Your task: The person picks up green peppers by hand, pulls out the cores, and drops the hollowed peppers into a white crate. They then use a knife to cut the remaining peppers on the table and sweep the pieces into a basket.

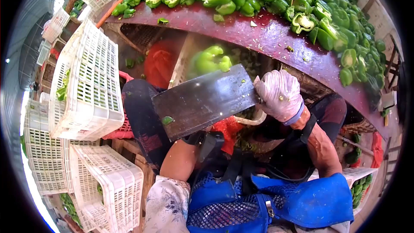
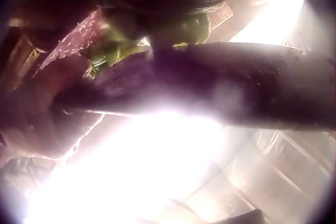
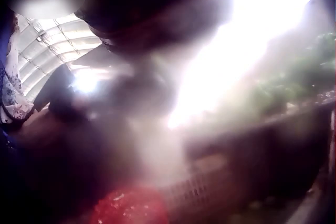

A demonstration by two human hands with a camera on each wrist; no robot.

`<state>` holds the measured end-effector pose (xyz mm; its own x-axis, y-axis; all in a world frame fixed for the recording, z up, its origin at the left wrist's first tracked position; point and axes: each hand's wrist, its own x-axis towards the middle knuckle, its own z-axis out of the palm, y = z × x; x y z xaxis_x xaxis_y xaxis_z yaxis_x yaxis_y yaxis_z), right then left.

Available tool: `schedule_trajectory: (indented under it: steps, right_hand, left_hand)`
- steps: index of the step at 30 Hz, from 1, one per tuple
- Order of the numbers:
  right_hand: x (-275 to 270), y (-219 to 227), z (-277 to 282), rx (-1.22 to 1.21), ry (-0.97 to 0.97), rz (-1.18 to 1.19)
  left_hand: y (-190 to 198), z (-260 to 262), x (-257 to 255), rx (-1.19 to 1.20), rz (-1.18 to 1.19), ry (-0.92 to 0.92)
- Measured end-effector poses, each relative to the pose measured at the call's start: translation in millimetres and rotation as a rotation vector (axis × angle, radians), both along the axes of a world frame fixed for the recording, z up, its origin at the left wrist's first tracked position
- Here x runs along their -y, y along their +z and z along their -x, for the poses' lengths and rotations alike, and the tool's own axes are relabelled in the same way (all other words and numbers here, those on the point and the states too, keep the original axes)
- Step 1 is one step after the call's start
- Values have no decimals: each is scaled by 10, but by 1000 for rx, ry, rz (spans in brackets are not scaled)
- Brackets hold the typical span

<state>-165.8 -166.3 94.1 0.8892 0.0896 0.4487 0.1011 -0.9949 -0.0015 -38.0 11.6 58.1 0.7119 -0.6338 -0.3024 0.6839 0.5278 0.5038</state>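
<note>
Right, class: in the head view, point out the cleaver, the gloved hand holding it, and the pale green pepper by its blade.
Cleaver [image 1: 200,103]: head view, middle of its broad flat face.
Right hand [image 1: 280,92]: head view, gloved back.
Pale green pepper [image 1: 204,63]: head view, its visible side.

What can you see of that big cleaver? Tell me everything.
The cleaver has a broad, nearly rectangular blade, dark grey and apparently metal, with a shiny, smeared face. A green scrap sits near its left end, with a few specks elsewhere. The gloved right hand grips it at the other end, largely hiding the handle. In the head view the blade slants down leftward, flat side toward the viewer. A green bell pepper shows at its upper edge; whether they touch is unclear.
</note>
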Motion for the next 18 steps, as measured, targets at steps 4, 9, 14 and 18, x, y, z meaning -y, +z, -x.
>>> schedule_trajectory:
  steps: [4, 9, 14, 18]
  right_hand:
    - [391, -159, -245, -123, -473, -15]
    - [1183, -79, -271, 33, -843, -386]
    - [1687, 129, -229, 63, -1107, -259]
    - [1667, -148, -361, 99, -1079, -189]
  left_hand:
    - [40, -31, 39, 59, 17, 41]
    - [1, -382, 229, 277, 271, -47]
    - [153, -295, 250, 282, 288, -192]
    - [132, -266, 286, 402, 73, -1]
